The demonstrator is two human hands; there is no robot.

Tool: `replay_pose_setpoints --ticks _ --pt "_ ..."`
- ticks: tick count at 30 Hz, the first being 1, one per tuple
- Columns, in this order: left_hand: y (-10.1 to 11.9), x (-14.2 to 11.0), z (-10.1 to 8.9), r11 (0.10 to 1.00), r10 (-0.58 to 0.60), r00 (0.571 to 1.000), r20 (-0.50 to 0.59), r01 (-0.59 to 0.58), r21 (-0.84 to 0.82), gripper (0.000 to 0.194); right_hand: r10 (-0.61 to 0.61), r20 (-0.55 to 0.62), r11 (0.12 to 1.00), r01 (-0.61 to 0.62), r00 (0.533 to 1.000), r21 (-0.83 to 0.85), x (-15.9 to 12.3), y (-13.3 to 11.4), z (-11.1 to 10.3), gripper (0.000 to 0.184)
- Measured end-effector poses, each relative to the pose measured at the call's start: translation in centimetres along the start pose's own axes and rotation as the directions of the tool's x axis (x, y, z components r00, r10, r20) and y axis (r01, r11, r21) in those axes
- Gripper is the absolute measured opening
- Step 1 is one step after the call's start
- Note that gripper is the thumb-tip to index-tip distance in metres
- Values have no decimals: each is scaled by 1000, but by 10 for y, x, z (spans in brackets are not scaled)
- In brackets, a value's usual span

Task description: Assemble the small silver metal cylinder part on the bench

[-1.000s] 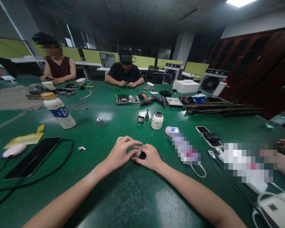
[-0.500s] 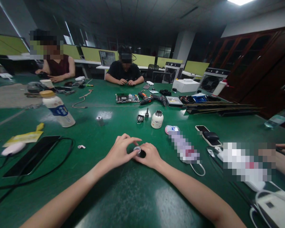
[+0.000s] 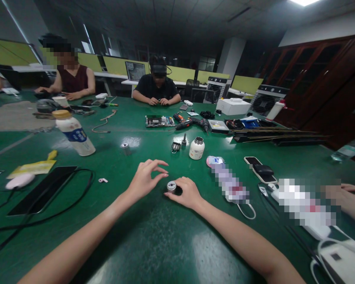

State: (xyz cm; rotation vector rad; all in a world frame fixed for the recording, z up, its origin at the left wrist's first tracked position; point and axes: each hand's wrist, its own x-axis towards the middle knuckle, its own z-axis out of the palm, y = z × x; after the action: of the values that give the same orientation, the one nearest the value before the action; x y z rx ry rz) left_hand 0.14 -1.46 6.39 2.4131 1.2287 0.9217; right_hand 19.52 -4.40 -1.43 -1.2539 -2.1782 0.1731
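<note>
While the right hand (image 3: 188, 192) is clamped around a small metal cylinder (image 3: 171, 186), the left hand (image 3: 143, 179) hovers near it — its grip apart.

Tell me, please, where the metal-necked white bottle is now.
In the head view, the metal-necked bottle stands upright on the green table, just right of centre, beyond the right hand and beside a small looped metal piece.

Left forearm (image 3: 83, 241) slants up from lower left, right forearm (image 3: 236, 236) from lower right; left hand (image 3: 146, 177) sits left of centre, thumb and fingers parted, and right hand (image 3: 188, 192), just below centre, curls tight!
</note>
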Motion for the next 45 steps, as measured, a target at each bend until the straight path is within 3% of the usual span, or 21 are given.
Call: replay_pose_setpoints --ticks 8,14,17,21,24,28,38,45 --pt "-56 1 16 998 -29 983 180 20 52 24 7 -6 1000 -7 1000 16 0 -1 -1 35" --pt "-63 -1 16 997 -24 976 217 8 75 41 -6 -14 1000 7 1000 22 0 0 0 35" --pt "-60 -1 17 997 -42 970 240 23 78 34 -5 -16 1000 6 1000 23 0 0 0 35" --pt "-41 2 14 999 -44 989 144 42 18 19 0 -3 1000 0 1000 14 0 0 0 36" --pt "-18 1 9 997 -10 997 81 17 -81 22 -3 3 1000 3 1000 9 0 0 -1 36" --pt "5 -2 8 991 37 991 127 -19 -133 26 -10 3 1000 10 1000 -7 0 2 1 36" --pt "5 -7 17 996 58 984 166 -45 -79 23 -7 -12 1000 7 1000 3 -1 3 3 32" --pt "6 -8 13 999 23 993 117 -17 -47 43 -1 15 1000 0 1000 14 0 1 1 28"
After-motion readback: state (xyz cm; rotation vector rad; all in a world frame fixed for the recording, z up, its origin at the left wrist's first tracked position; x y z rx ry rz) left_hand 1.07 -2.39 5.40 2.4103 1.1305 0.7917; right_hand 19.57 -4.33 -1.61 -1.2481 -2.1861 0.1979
